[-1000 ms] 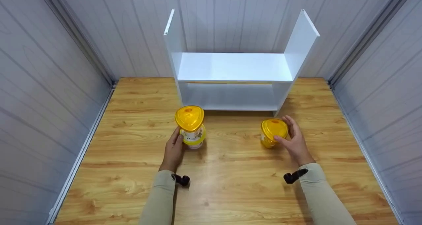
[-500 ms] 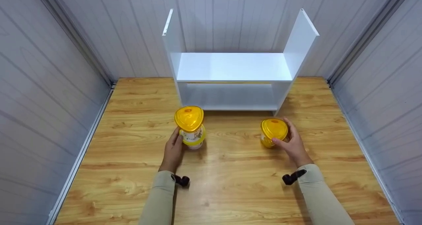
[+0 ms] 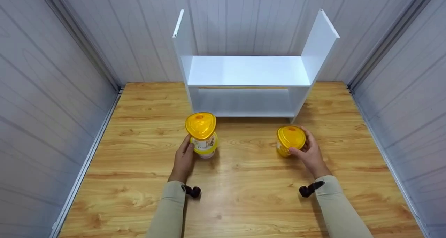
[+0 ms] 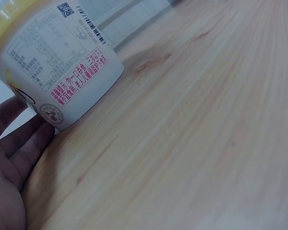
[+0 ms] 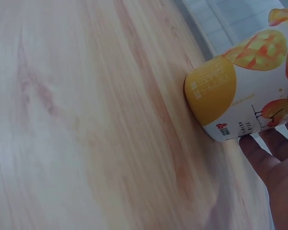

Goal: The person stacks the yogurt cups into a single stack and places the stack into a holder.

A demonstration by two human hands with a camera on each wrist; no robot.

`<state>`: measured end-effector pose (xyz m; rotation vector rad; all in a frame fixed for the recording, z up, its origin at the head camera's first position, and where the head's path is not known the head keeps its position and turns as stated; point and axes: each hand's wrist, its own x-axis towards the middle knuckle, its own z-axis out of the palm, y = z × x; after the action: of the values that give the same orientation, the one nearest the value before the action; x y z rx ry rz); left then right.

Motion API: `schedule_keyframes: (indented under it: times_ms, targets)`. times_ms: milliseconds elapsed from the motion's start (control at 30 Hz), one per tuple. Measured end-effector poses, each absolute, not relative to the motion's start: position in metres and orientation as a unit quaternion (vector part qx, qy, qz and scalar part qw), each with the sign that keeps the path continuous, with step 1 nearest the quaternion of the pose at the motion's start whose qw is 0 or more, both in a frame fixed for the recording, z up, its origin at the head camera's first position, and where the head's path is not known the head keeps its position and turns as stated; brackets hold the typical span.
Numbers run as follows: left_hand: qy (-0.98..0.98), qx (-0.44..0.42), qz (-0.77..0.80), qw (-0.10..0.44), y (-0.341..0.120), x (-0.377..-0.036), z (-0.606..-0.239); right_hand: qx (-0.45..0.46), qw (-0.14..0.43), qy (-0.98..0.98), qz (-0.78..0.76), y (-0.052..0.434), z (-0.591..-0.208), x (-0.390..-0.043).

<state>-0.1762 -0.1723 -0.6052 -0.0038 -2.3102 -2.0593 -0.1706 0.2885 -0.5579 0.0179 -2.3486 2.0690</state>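
Note:
Two cups with yellow lids stand upright on the wooden table (image 3: 244, 182). The taller left cup (image 3: 202, 133) has a white printed body (image 4: 62, 62). My left hand (image 3: 188, 145) holds it from the near left, the thumb against its side and the fingers (image 4: 19, 143) along its base. The shorter right cup (image 3: 290, 137) shows mango pictures (image 5: 245, 91). My right hand (image 3: 299, 140) wraps round it, thumb on the near side and fingers (image 5: 273, 158) round the far right.
A white two-level shelf unit (image 3: 247, 70) stands at the back of the table against the grey panelled wall, both levels bare. Grey walls close in the left and right sides. Bare wood lies between and in front of the cups.
My right hand has closed in round the right cup, the fingers now tight against its lid and side. The left hand and both cups stay where they were.

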Motion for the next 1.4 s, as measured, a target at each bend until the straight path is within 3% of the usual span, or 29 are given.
schedule_keyframes:
  times_ms: [1400]
  targets:
    - [-0.748,0.014,-0.663,0.03,-0.1695,-0.1745,-0.6028,-0.004,0.004,-0.747,0.664,0.291,-0.5577,-0.1702]
